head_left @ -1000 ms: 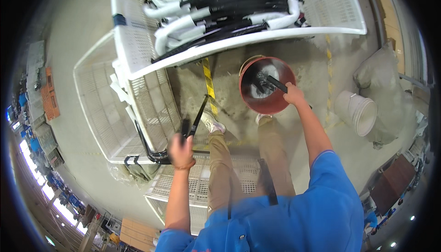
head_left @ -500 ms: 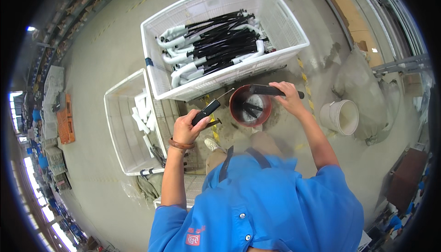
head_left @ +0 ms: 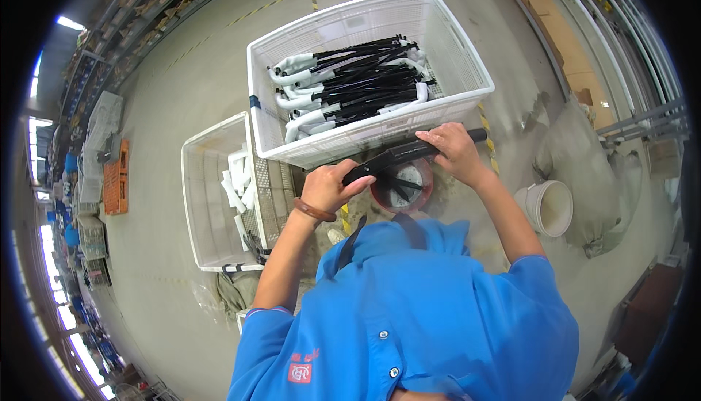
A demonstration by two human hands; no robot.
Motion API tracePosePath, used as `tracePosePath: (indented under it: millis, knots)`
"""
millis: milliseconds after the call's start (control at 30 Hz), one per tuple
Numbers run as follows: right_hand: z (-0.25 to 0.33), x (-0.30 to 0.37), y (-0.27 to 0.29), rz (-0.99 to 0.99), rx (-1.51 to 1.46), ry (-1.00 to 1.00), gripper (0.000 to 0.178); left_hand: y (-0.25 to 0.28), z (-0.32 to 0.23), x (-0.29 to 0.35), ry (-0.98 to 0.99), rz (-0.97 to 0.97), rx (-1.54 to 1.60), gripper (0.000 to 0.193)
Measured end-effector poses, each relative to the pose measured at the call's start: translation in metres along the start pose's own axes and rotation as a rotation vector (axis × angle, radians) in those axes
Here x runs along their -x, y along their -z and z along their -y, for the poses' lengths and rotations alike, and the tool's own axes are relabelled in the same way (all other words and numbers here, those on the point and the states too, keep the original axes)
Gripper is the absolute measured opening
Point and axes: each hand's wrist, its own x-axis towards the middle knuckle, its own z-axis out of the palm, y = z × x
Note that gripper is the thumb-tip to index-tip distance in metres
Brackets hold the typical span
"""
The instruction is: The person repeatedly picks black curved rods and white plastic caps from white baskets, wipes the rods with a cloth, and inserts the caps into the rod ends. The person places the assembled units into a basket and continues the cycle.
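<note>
Over a red bucket [head_left: 429,191], my two hands hold black parts that meet end to end in one slanting line. My left hand [head_left: 326,188], a brown bangle on its wrist, is closed round a black handle-like piece [head_left: 365,170]. Further right, my right hand [head_left: 456,150] grips a black tube [head_left: 404,154], which sticks out past the fingers. The thin metal rod on the left piece is out of sight; I cannot tell how far it sits inside the tube. Several black pieces [head_left: 403,188] lie in the bucket.
A big white crate [head_left: 380,128] ahead holds many black rods [head_left: 369,79] with white-wrapped ends. At left, a smaller white crate [head_left: 191,204] contains white pieces [head_left: 236,182]. A white bucket [head_left: 527,207] and grey plastic sheeting [head_left: 584,174] are at right.
My hands have come together, and the left piece now meets the tube's left end. The metal rod, bare before, is hidden. The view has shifted a little.
</note>
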Motion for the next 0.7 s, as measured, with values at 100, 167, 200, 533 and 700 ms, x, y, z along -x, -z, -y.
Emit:
tracePosePath:
  millis: [100,167,200,533,700]
  knots:
    - [0.012,-0.009,-0.007,-0.036,-0.008,0.036,0.064,-0.011,-0.003,0.000,-0.007,-0.036,0.041,0.037]
    - [0.019,-0.017,-0.007,0.141,0.069,0.042,0.055,-0.015,-0.002,0.001,-0.006,-0.047,0.036,0.038]
    - [0.022,-0.023,-0.006,0.232,0.103,0.034,0.051,-0.015,0.000,0.002,-0.015,-0.051,0.023,0.037]
    - [0.032,-0.095,0.024,1.198,-0.817,-0.420,0.040,-0.005,-0.001,0.012,-0.117,0.011,-0.064,0.051]
    - [0.073,-0.090,-0.017,0.864,0.084,-0.004,0.035,-0.012,0.005,0.006,-0.077,0.065,-0.041,0.058]
